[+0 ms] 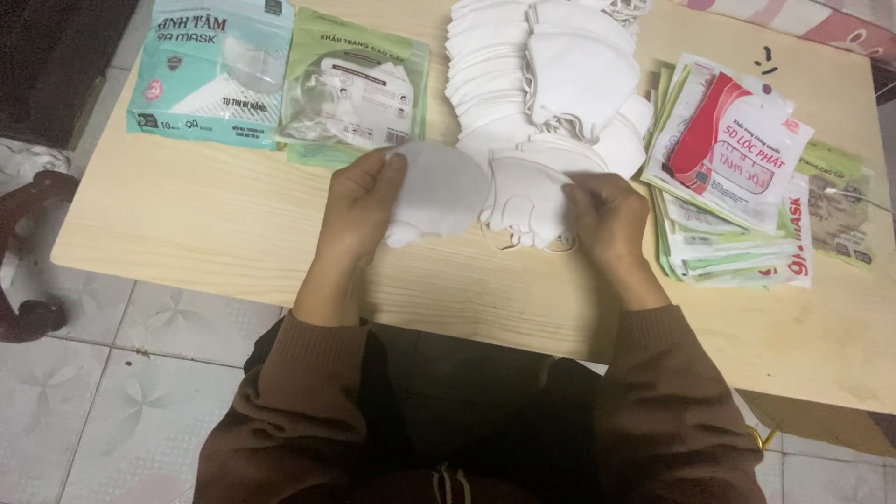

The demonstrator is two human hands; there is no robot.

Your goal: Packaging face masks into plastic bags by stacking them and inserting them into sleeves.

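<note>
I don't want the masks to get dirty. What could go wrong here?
The left hand and right hand each hold a white mask near the table edge, so one might slip to the floor. The tall mask pile leans and could slide. The packet stack sits close to the right edge and may fall.

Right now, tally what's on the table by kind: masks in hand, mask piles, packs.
White face masks in hand: 2, one in the left hand at, one in the right hand at
Piles of loose white masks: 1, too overlapped to count
Filled mask packs: 2, teal and green
Stacks of flat mask wrappers: 1
Total: 6
</note>
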